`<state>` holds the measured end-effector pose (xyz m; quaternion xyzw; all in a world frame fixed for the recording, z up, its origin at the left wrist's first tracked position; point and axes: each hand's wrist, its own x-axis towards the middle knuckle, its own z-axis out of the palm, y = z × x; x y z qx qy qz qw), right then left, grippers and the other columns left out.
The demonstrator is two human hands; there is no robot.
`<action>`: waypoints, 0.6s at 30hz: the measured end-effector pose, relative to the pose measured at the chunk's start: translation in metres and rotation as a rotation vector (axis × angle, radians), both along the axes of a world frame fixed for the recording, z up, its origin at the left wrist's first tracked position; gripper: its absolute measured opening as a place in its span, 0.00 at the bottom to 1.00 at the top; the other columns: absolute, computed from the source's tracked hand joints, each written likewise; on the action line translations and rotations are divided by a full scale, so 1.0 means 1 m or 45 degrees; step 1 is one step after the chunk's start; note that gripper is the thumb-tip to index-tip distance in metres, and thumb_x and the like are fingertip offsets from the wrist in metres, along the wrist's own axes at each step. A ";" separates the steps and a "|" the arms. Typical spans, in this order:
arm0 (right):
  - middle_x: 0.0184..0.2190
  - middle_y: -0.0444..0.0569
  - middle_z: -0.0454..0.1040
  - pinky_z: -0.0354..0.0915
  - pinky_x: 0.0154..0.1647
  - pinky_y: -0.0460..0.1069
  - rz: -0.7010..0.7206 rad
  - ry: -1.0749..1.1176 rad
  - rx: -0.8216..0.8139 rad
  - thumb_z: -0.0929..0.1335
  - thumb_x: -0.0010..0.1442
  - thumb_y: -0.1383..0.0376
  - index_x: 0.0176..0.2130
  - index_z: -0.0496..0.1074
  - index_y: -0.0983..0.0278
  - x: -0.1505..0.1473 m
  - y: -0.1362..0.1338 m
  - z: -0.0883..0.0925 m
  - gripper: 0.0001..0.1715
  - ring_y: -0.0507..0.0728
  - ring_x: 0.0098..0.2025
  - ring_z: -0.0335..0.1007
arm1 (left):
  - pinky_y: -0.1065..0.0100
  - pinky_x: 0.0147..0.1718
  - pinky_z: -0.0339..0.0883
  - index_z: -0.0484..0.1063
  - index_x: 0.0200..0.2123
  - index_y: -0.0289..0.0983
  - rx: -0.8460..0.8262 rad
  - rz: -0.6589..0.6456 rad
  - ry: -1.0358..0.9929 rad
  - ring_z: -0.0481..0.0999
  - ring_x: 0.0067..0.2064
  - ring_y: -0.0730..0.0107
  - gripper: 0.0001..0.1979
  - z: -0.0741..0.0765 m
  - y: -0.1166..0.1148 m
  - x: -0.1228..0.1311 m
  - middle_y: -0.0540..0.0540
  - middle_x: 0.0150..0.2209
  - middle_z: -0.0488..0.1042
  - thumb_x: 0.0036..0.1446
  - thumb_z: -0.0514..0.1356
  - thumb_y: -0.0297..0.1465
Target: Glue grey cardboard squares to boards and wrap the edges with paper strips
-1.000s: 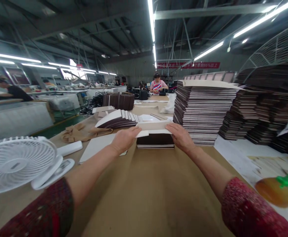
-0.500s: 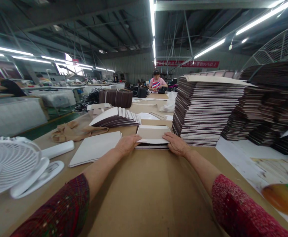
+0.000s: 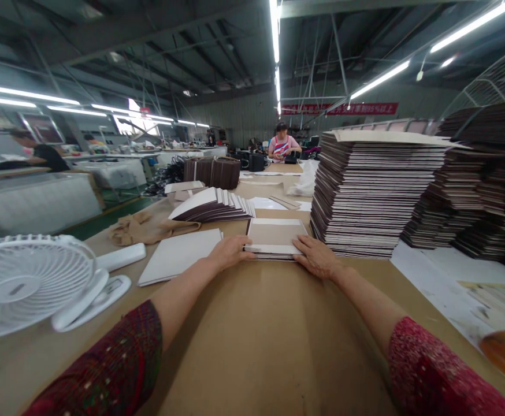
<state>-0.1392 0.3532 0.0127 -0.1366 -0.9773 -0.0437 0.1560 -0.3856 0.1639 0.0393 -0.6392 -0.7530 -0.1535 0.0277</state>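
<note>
In front of me a beige cardboard panel (image 3: 276, 233) with pale edge strips lies on a low stack of similar panels with dark edges. My left hand (image 3: 231, 253) is closed at the stack's front left corner. At the front right corner, my right hand (image 3: 319, 257) has its fingers on the top panel and along the stack's side. Left of my left hand rest flat white sheets (image 3: 178, 255). Behind them leans a fanned row of white-faced panels (image 3: 211, 205). A tall stack of dark-edged panels (image 3: 369, 196) stands just beyond my right hand.
A white fan (image 3: 27, 289) stands at the left, with tan cloth (image 3: 142, 228) behind it. Dark bundled pieces (image 3: 212, 173) and a white plastic bag (image 3: 304, 179) lie farther back. More dark stacks (image 3: 473, 190) rise at right. A person (image 3: 282, 144) works across the table.
The top panel has come down from a slightly raised, tilted position and now lies flat on the low stack. Both hands have stayed at its front corners. The view has turned a little left.
</note>
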 end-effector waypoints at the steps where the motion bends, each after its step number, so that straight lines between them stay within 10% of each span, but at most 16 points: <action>1: 0.61 0.63 0.58 0.50 0.62 0.60 0.013 0.009 -0.005 0.61 0.64 0.58 0.60 0.61 0.70 0.003 -0.007 0.003 0.29 0.65 0.63 0.51 | 0.68 0.50 0.61 0.72 0.49 0.41 -0.013 0.041 0.005 0.71 0.51 0.61 0.20 0.006 -0.006 -0.004 0.47 0.50 0.74 0.57 0.57 0.43; 9: 0.56 0.54 0.67 0.60 0.58 0.57 0.194 -0.095 -0.230 0.61 0.63 0.62 0.54 0.69 0.63 0.074 -0.113 0.027 0.21 0.61 0.58 0.61 | 0.54 0.45 0.66 0.71 0.44 0.34 -0.330 0.395 0.083 0.73 0.44 0.61 0.20 0.009 -0.082 -0.054 0.42 0.43 0.74 0.58 0.57 0.44; 18: 0.50 0.46 0.73 0.67 0.52 0.49 0.092 -0.117 -0.617 0.59 0.65 0.58 0.53 0.70 0.55 0.138 -0.184 0.018 0.20 0.56 0.50 0.70 | 0.52 0.46 0.66 0.67 0.49 0.36 -0.405 0.547 0.104 0.71 0.48 0.60 0.18 -0.020 -0.084 -0.062 0.42 0.49 0.70 0.60 0.57 0.39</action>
